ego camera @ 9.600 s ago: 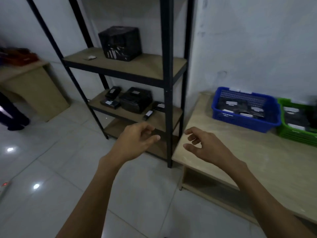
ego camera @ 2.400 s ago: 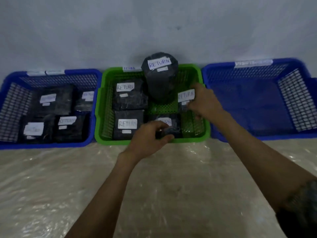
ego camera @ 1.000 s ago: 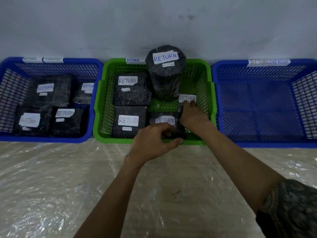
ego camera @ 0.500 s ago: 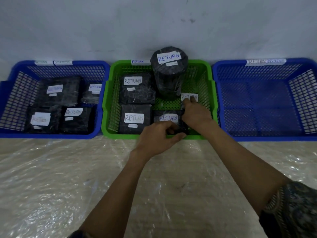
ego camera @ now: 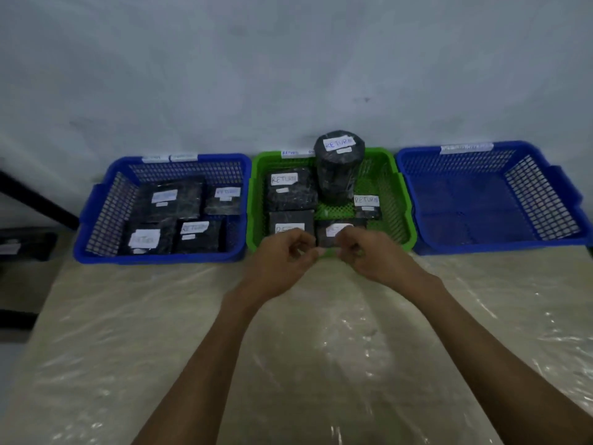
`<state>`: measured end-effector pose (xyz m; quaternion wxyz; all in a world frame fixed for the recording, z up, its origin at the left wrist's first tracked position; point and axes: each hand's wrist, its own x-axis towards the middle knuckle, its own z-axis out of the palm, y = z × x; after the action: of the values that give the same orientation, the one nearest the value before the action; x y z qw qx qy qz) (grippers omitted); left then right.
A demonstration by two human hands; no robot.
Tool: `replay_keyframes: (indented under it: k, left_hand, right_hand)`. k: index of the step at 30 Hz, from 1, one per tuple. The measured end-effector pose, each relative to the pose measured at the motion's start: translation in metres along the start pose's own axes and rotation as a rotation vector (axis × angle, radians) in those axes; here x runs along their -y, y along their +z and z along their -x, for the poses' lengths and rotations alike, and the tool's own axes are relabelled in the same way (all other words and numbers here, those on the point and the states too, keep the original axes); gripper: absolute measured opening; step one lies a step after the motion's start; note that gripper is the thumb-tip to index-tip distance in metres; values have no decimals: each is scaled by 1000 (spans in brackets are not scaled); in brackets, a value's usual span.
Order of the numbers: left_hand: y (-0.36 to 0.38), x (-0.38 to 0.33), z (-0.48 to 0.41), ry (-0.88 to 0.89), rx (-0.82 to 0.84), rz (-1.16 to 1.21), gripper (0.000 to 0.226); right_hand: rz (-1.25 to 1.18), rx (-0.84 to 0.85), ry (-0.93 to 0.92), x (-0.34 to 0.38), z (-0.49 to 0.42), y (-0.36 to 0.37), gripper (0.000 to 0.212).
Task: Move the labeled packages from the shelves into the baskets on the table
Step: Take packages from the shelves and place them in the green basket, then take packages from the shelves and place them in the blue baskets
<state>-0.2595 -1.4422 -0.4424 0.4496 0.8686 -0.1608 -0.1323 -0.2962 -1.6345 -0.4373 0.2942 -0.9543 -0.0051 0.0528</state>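
The green basket (ego camera: 402,200) stands in the middle of the table against the wall. It holds several black wrapped packages with white RETURN labels, among them an upright cylinder package (ego camera: 338,168), a small package (ego camera: 367,205) and a flat package (ego camera: 340,231) at the front. My left hand (ego camera: 282,256) and my right hand (ego camera: 370,253) hover side by side just in front of the basket's near rim. Their fingers are loosely curled and hold nothing. They hide parts of the two front packages.
A blue basket (ego camera: 96,220) with several labeled black packages stands left of the green one. Another blue basket (ego camera: 481,247), with nothing visible inside, stands on the right. Clear plastic sheet covers the table (ego camera: 288,364). A dark shelf (ego camera: 35,203) shows at the left edge.
Both hands have let go of the packages in the green basket and drawn back toward me over its near rim. The view has pulled back and shifted left.
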Motion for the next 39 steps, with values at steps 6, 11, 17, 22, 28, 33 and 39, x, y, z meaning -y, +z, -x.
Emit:
replay_keyframes:
  k: [6,11,17,22,28,33,39]
  left_hand:
    - [-39,2,85,-5,-147,29,15]
    - [-66,12,177,-57,-264,23,15]
    - [-109,41,289,-135,-341,-8,15]
    - [-157,75,373,-173,-400,-8,15]
    - [-233,133,473,-170,-365,30,18]
    - [-307,196,546,-157,-333,49,16]
    - [-393,248,576,-157,-339,35,10]
  right_hand:
    - [-71,57,-2,49,61,20,24]
    - [-74,81,-68,98,111,40,21]
    - [-106,127,-191,176,169,80,23]
    - [-42,193,-281,249,206,127,27]
    - [-18,152,-290,348,243,195,27]
    - [-60,139,-267,435,268,261,25]
    - [-74,174,-245,522,253,314,26]
